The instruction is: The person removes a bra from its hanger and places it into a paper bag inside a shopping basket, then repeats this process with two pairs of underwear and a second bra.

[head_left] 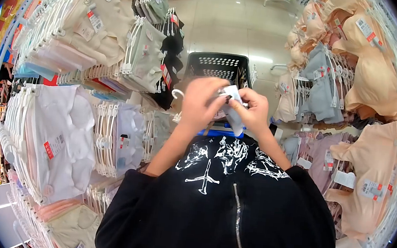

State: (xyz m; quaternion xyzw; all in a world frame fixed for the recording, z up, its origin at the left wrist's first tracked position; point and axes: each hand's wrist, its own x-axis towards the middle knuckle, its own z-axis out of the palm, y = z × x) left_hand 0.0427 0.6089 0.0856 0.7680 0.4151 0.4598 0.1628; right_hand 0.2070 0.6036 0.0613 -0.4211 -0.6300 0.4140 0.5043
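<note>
In front of my chest, both hands work on a small light grey garment (pixel 235 117) with a white tag (pixel 231 92). My right hand (pixel 254 111) pinches the garment near its top, thumb pressed against it. Smeared by motion, my left hand (pixel 203 100) curls in from the other side, its fingertips close to the tag. From its outer side juts the white hook of a clothes hanger (pixel 178 94); the rest of that hanger is hidden behind the hand. A black basket (pixel 219 58) with a perforated wall stands just beyond the hands.
Racks of underwear on white hangers line both sides. White tops (pixel 62 134) and beige garments (pixel 100 21) hang at left. Peach bras (pixel 373 70) and grey ones (pixel 321 83) hang at right. A tiled floor aisle (pixel 233 21) runs ahead.
</note>
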